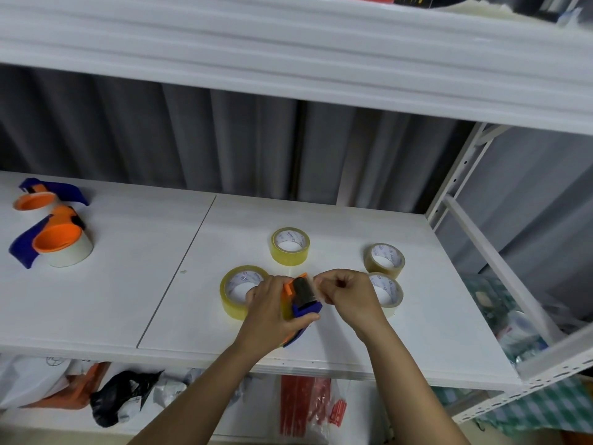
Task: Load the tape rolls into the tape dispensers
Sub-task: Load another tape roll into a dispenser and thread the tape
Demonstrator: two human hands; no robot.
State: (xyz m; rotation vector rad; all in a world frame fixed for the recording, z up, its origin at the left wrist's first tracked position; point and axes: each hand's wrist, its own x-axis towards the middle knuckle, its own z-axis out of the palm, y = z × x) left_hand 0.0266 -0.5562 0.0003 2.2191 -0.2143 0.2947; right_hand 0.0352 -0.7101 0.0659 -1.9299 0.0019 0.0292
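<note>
1. The left hand [272, 308] is wrapped around a blue and orange tape dispenser [300, 300], holding it just above the white shelf [167, 284], near its front edge.
2. The right hand [348, 292] is curled, its fingertips pinching a clear tape end [317, 289] at the dispenser's head.
3. A yellowish tape roll [236, 292] lies flat just left of the left hand, partly hidden by it.
4. A second yellowish tape roll [290, 246] lies behind the hands, toward the shelf's back edge.
5. Two brownish tape rolls lie toward the right edge: the farther roll [384, 260] in full view, the nearer roll [390, 295] partly hidden behind the right hand.
6. Two loaded dispensers sit near the left edge: the back dispenser [48, 194] and the front dispenser [51, 240], both blue and orange, each with a whitish roll.
7. Bags and red packets [305, 406] lie on the level below.
</note>
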